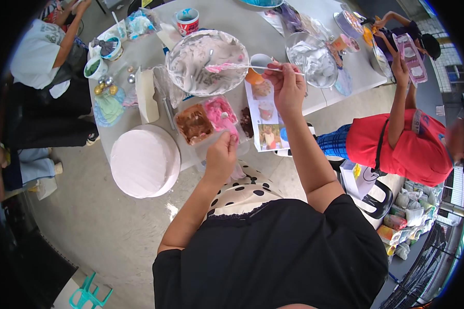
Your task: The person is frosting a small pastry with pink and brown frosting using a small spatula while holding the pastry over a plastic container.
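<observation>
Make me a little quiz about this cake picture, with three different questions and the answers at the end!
1. True or false: the right hand holds a thin tool.
2. Pick one: the pale cake is A) square, B) round, C) star-shaped.
3. Fill in: the brown mixture sits beside the ___ mixture.

Key:
1. True; its fingers pinch it.
2. B.
3. Pink.

A green chair [90, 295] stands at the near left; sacks [411, 216] lie piled at the near right. A person in red [404, 149] is right, a person in white [37, 50] far left.
</observation>
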The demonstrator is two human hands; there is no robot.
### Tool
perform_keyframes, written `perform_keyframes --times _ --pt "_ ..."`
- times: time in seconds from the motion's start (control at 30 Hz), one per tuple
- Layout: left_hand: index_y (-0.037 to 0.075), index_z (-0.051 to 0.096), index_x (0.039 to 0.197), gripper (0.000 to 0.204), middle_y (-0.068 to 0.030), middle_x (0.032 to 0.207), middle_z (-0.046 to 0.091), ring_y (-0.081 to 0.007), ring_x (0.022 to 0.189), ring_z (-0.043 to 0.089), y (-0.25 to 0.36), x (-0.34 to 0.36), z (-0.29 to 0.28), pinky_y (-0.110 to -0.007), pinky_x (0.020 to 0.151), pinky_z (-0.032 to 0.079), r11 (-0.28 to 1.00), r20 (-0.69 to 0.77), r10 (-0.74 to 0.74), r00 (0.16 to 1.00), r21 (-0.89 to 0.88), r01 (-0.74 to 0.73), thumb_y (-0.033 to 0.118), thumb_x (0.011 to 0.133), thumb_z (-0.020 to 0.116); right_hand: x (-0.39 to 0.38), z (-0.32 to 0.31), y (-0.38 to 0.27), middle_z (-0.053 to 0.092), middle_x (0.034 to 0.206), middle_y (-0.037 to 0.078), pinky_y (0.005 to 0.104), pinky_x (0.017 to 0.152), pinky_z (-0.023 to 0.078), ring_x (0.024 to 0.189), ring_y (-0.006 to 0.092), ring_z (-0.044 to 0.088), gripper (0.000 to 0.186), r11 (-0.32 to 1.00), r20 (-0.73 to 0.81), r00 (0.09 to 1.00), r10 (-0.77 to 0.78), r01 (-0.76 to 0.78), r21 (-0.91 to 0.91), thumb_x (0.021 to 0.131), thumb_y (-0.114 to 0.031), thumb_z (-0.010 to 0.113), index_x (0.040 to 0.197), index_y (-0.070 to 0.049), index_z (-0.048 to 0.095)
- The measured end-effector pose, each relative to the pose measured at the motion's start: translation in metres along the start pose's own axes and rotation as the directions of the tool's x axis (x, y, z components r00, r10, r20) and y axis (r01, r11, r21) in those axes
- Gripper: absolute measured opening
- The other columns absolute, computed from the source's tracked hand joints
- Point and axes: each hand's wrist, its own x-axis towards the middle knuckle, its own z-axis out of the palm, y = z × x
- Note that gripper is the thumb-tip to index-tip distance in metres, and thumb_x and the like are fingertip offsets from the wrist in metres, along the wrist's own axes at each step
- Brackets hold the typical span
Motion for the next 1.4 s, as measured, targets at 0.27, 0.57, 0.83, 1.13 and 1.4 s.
perform_keyframes --times 0.27,0.57,0.83,1.13,1.4 --pt "0.001 0.047 0.078 0.016 -0.0204 0.064 0.050 -0.0393 0.060 0.050 0.039 0.042 -0.028 -0.042 0.052 0.037 0.977 -0.032 0.175 0.984 0.127 -0.170 0.013 0.088 0.049 -0.004 0.010 0.008 0.057 0.101 0.015 0.0308 0.079 0.051 0.085 0.0182 0.060 0.018 0.968 0.132 0.991 -0.020 0.052 -0.245 0.093 -0.008 0.037 0.100 0.004 0.049" --pt "0.001 0.051 0.083 0.019 -0.0208 0.066 0.054 -0.0388 0.062 0.053 0.028 0.100 -0.039 -0.043 0.053 0.038 0.959 0.006 0.071 0.997 0.275 -0.070 0.018 0.090 0.046 -0.004 0.005 -0.021 0.055 0.111 0.016 0.0350 0.085 0.047 0.092 0.0199 0.058 0.022 0.996 0.210 0.978 0.002 0.016 -0.086 0.093 -0.006 0.032 0.107 0.003 0.047" --pt "0.002 0.050 0.083 0.020 -0.0214 0.066 0.054 -0.0401 0.061 0.051 0.032 0.116 -0.026 -0.043 0.053 0.038 0.965 -0.005 0.081 0.997 0.250 -0.078 0.020 0.090 0.046 -0.001 -0.011 -0.031 0.054 0.112 0.017 0.0348 0.085 0.048 0.099 0.0218 0.056 0.022 0.997 0.294 0.956 -0.022 0.043 -0.065 0.093 -0.006 0.034 0.108 0.002 0.049" --pt "0.001 0.051 0.084 0.021 -0.0130 0.063 0.055 -0.0275 0.056 0.052 0.037 0.115 -0.036 -0.037 0.054 0.039 0.985 0.001 0.084 0.996 0.153 -0.083 0.021 0.091 0.046 0.005 -0.029 -0.003 0.056 0.112 0.013 0.0297 0.082 0.048 0.093 0.0163 0.057 0.018 0.945 0.373 0.927 0.037 0.089 -0.315 0.093 -0.005 0.040 0.106 -0.001 0.053" --pt "0.006 0.051 0.082 0.020 0.0013 0.059 0.042 -0.0082 0.052 0.038 0.035 0.096 -0.063 -0.024 0.053 0.036 0.759 0.160 -0.206 0.965 -0.597 0.261 0.019 0.094 0.043 0.008 -0.020 0.032 0.062 0.091 0.009 0.0273 0.073 0.047 0.080 0.0130 0.058 0.015 0.752 0.322 0.947 -0.005 0.216 -0.623 0.088 -0.004 0.049 0.101 -0.001 0.056"
